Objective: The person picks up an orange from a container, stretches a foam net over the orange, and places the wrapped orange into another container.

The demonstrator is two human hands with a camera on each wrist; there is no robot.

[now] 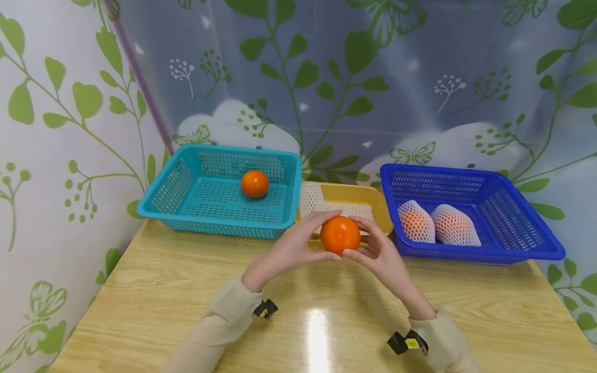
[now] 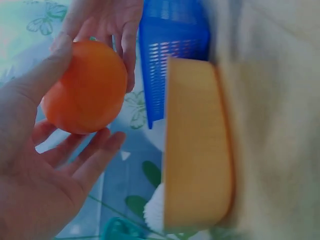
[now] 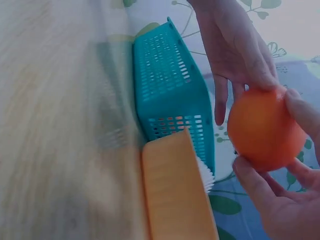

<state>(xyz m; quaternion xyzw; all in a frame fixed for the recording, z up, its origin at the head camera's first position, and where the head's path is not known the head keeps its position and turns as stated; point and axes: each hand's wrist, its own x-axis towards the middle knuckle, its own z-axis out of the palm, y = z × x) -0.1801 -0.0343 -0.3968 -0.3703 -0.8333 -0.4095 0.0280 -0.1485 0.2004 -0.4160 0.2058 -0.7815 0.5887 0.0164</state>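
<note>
Orange fruit [image 1: 340, 235] is up by the yellow tray's [image 1: 350, 194] near rim, L hand [image 1: 298, 239] & R hand [image 1: 385, 255] both gripping it, fingers curled round opp. sides. Main risk imo: smooth round skin w/ mostly fingertip contact, so uneven pressure or one hand easing off could let it slip & roll off over the surface [image 1: 186, 290]. Approx. round, no clear long axis; no stem visible, so can't tell which way it points
</note>
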